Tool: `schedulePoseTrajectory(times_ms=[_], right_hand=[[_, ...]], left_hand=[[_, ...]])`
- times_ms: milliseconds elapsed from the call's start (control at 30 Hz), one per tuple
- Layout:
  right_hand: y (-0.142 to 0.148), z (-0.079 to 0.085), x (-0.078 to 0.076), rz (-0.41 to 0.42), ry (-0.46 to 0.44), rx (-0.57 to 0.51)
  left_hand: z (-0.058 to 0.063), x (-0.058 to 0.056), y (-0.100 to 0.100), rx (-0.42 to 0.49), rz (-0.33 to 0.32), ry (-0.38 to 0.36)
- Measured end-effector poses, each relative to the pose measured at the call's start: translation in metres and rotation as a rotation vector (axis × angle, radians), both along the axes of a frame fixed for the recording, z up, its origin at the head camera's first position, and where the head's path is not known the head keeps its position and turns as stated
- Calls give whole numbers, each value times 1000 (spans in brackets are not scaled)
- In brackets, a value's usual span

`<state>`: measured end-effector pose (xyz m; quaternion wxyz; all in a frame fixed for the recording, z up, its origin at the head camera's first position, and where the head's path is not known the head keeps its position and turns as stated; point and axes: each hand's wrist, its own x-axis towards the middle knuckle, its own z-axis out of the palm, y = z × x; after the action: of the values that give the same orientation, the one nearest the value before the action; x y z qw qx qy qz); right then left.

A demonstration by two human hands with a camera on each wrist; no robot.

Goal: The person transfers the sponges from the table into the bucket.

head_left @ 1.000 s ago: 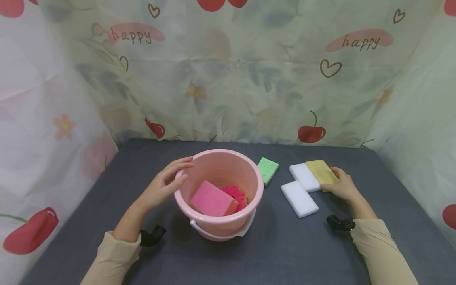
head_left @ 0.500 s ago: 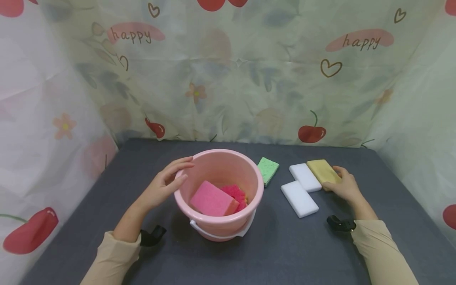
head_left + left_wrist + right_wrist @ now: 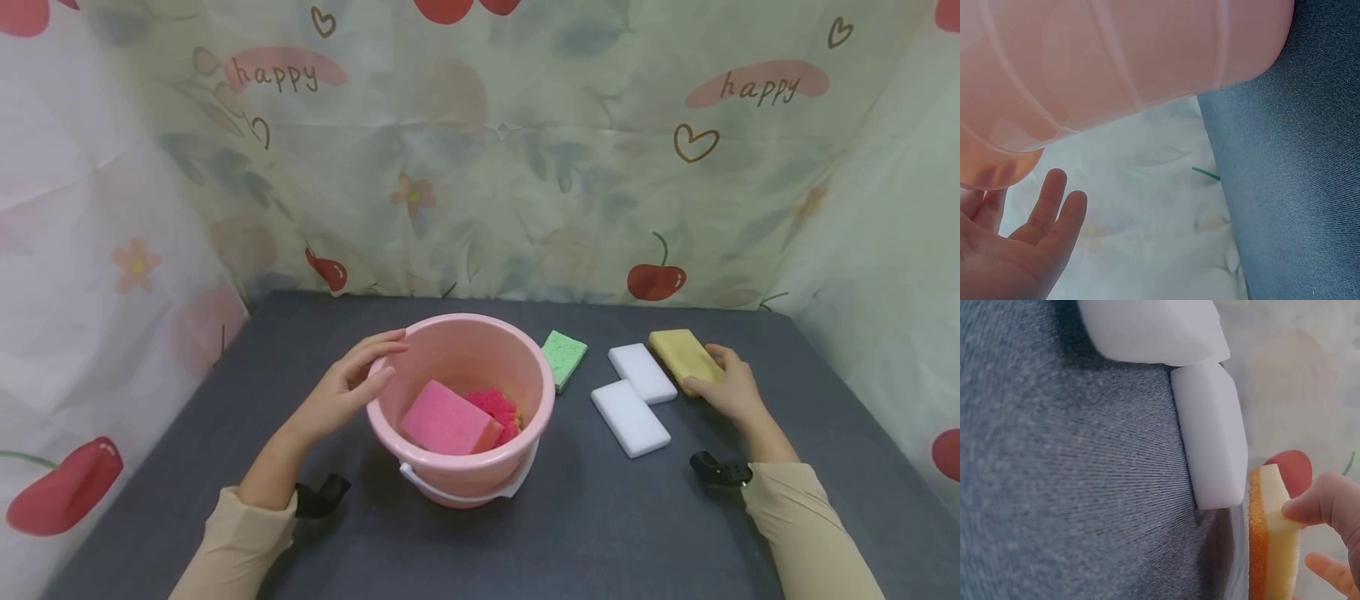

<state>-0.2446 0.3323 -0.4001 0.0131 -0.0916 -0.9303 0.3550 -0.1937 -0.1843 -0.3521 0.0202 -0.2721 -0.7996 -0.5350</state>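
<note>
My right hand (image 3: pixel 737 387) pinches a yellow sponge (image 3: pixel 684 358) at its near right edge, thumb on one side and fingers on the other. In the right wrist view this sponge (image 3: pixel 1275 550) shows an orange layer and a cream layer, with a gap between it and the table. Two white sponges (image 3: pixel 632 419) lie just left of it, one touching the other. My left hand (image 3: pixel 341 387) rests at the left rim of a pink bucket (image 3: pixel 461 467), its fingers relaxed and fingertips over the rim. Inside the bucket are a pink sponge (image 3: pixel 450 419) and a crinkled red-pink one (image 3: pixel 495 408).
A green sponge (image 3: pixel 566 358) lies close behind the bucket's right side. The bucket's white handle (image 3: pixel 480 496) hangs down in front. A dark cloth (image 3: pixel 585 533) covers the table, and printed curtains (image 3: pixel 502 167) stand around the back and sides.
The yellow sponge has slid right off the white sponge it overlapped and now sits higher and tilted in my right hand. The left hand and the bucket have stayed still.
</note>
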Motion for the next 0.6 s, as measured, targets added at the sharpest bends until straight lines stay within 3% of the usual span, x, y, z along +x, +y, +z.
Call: schedulePoseTrajectory(times_ms=[600], right_hand=[[-9, 11, -1, -9, 57, -19]], left_hand=[[2, 1, 0, 0, 1, -17]])
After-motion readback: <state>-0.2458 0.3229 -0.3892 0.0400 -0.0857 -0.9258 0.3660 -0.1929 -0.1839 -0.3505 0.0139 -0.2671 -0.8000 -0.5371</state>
